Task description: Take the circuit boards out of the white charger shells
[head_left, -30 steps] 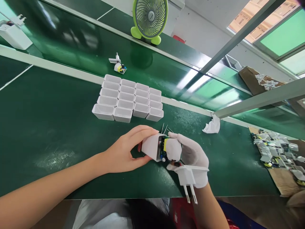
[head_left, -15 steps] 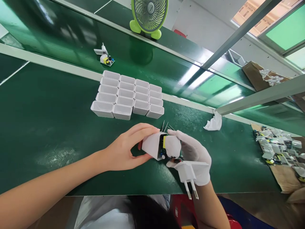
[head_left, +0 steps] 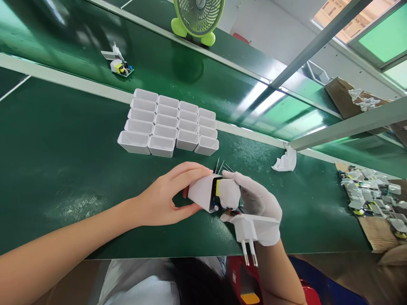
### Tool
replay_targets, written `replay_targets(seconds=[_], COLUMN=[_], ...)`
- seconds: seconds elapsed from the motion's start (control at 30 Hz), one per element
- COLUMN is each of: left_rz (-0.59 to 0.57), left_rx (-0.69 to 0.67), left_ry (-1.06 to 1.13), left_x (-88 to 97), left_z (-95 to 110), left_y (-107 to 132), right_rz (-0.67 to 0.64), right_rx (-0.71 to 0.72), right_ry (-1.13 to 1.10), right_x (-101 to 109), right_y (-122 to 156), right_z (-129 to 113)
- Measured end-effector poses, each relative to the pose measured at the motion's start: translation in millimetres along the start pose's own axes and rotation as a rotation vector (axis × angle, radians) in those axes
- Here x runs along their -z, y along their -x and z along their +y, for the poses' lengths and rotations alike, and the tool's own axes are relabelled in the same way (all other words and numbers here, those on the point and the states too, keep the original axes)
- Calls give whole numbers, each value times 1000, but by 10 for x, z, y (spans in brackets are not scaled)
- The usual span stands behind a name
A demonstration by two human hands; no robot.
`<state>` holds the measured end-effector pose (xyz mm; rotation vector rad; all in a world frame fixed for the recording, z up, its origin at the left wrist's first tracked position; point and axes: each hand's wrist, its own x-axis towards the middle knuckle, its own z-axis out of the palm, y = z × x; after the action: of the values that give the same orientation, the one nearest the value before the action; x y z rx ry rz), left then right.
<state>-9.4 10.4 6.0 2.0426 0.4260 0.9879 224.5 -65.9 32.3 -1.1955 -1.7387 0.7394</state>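
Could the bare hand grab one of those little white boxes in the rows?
Probably yes. The boxes sit just beyond the left hand, with only bare green table between. But its fingers hold a white case, so they aren't free right now.

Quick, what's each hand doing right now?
Left hand: shut, pinching the white casing.
Right hand: gloved, shut on the circuit board at the casing's open end; a white plug cap sits below it.
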Motion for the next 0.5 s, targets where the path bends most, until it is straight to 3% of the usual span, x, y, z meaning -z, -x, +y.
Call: replay_targets(seconds=[0.37, 0.5], left_rz=[4, -9], left_rx=[45, 88], left_ry=[17, 91], left_x=[2, -27], left_z=[3, 5], left_y=[-2, 4], right_rz=[-30, 12], right_rx=[-16, 179], right_ry=[49, 278], right_x=[-8, -52], right_y=[-25, -79], right_z=[-34, -24])
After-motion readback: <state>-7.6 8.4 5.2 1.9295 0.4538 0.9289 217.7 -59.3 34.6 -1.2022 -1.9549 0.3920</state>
